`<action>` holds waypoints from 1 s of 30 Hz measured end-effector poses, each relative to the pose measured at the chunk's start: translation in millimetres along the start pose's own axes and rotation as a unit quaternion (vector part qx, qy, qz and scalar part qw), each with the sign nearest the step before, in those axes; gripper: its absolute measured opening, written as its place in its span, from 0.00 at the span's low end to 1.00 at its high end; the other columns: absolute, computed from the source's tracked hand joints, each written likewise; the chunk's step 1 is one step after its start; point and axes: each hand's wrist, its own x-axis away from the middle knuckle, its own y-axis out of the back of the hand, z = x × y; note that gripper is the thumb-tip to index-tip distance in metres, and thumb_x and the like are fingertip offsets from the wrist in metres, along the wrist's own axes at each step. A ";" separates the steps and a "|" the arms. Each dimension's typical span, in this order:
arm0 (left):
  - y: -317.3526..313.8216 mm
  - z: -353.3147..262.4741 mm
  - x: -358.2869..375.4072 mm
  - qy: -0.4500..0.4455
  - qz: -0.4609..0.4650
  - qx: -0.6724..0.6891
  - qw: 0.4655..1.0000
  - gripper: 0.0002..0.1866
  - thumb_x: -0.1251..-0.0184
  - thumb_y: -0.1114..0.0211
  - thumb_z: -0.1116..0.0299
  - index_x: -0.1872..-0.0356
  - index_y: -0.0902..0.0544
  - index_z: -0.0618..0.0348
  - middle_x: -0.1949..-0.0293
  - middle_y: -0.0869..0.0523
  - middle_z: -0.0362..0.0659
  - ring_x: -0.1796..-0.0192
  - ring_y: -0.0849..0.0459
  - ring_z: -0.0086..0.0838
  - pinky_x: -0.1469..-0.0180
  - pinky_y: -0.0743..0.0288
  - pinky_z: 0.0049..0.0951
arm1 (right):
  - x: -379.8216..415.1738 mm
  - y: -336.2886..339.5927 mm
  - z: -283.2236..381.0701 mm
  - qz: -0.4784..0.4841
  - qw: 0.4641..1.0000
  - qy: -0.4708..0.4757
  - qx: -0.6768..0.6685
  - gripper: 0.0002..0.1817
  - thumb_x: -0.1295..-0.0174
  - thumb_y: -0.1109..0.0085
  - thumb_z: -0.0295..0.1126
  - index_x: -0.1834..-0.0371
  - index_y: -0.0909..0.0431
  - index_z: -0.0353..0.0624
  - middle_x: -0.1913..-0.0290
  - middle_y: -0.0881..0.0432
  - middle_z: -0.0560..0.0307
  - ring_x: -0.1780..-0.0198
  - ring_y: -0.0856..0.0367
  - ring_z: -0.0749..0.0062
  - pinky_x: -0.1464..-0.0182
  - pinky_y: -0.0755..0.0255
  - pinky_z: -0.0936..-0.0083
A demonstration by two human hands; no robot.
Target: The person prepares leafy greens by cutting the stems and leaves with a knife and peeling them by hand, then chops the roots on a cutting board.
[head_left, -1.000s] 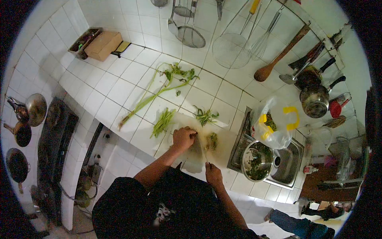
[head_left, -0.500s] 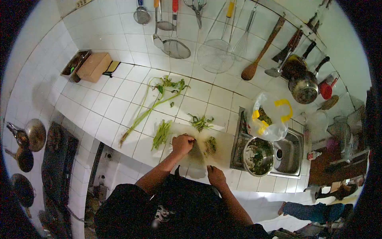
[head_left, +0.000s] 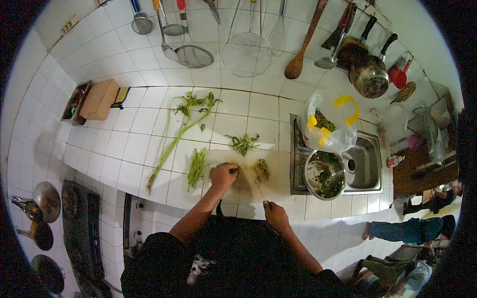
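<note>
My left hand (head_left: 224, 175) is closed over the left part of a pale cutting board (head_left: 282, 169); whatever its fingers pinch is too small to make out. My right hand (head_left: 276, 216) grips the dark handle of a knife (head_left: 260, 191), whose thin blade points up across the board. A small heap of chopped greens (head_left: 261, 170) lies on the board right of the blade. Leafy pieces (head_left: 243, 144) rest at the board's top edge. Cut green stems (head_left: 197, 169) lie left of my left hand, and long leafy stalks (head_left: 174, 144) lie farther left.
A steel bowl of greens (head_left: 325, 175) stands at the sink (head_left: 367, 164), with a plastic bag (head_left: 330, 121) behind it. A brown box (head_left: 99, 99) sits far left. Utensils and pans hang on the wall. Another person (head_left: 407, 229) is at the lower right.
The view has shifted and turned slightly, so the wall tools sit higher and farther left. Both hands stay at the board, the right still on the knife.
</note>
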 end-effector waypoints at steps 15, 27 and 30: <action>-2.5 7.3 -6.5 0.001 0.023 0.000 1.000 0.11 0.53 0.30 0.63 0.65 0.11 0.44 0.61 0.14 0.39 0.62 0.15 0.38 0.59 0.24 0.41 | -2.4 -1.8 18.7 0.028 0.998 0.007 0.061 0.22 0.27 0.63 0.45 0.57 0.22 0.41 0.60 0.18 0.38 0.60 0.19 0.39 0.54 0.24 0.51; 2.9 4.6 -11.9 0.004 0.043 0.008 0.999 0.11 0.52 0.30 0.61 0.66 0.12 0.47 0.60 0.13 0.40 0.60 0.15 0.38 0.57 0.22 0.36 | -13.0 -2.4 28.0 0.036 0.998 -0.008 0.041 0.28 0.29 0.64 0.52 0.57 0.23 0.35 0.60 0.19 0.32 0.55 0.21 0.35 0.51 0.28 0.49; 12.5 -2.6 -6.7 0.010 0.046 0.005 0.999 0.10 0.50 0.30 0.60 0.66 0.11 0.46 0.62 0.13 0.41 0.62 0.14 0.38 0.58 0.21 0.36 | -5.8 -4.8 12.4 0.000 0.999 -0.021 0.048 0.28 0.29 0.63 0.51 0.57 0.23 0.35 0.60 0.19 0.33 0.56 0.21 0.34 0.53 0.27 0.48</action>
